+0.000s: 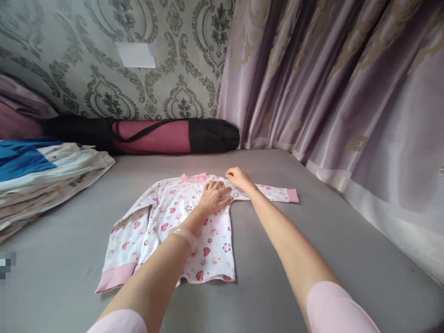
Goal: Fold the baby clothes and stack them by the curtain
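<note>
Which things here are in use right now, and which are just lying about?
In use:
patterned shirt
left hand, on its chest
right hand, by its shoulder
grey surface beneath

Lying about:
cloth pile
pink-and-black bag

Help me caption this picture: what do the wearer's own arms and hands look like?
The left hand and right hand are gloveless. Pale pink sleeves end well short of both wrists. A pale, glossy, rounded bangle circles the left wrist; none shows on the right.
</note>
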The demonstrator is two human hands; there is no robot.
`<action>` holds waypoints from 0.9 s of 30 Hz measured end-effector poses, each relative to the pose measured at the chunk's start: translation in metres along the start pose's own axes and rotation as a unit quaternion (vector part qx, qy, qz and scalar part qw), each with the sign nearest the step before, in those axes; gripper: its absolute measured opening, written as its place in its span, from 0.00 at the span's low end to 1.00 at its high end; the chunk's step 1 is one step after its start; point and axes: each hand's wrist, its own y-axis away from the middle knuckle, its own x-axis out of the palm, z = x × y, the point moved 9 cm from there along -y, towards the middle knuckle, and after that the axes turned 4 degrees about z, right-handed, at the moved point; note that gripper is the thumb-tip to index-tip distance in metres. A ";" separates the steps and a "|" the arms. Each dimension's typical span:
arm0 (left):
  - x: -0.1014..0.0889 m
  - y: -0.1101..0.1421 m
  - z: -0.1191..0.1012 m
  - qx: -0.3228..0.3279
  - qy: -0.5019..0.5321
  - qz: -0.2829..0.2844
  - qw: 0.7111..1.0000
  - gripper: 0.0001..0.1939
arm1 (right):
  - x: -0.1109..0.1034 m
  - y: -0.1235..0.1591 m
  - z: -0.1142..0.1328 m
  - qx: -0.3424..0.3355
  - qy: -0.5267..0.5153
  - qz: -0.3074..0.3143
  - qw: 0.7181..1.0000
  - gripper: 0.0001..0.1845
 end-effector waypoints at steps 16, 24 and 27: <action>0.001 -0.001 0.002 -0.005 0.014 0.003 1.000 0.22 | 0.021 -0.018 0.005 0.000 0.034 -0.007 0.999 0.10; 0.010 -0.002 0.004 -0.021 -0.011 0.040 0.999 0.28 | 0.032 -0.018 -0.013 -0.050 -0.049 -0.076 0.995 0.09; 0.009 -0.002 0.005 -0.034 -0.015 0.029 0.999 0.34 | 0.031 -0.015 -0.016 -0.070 -0.065 -0.068 0.993 0.11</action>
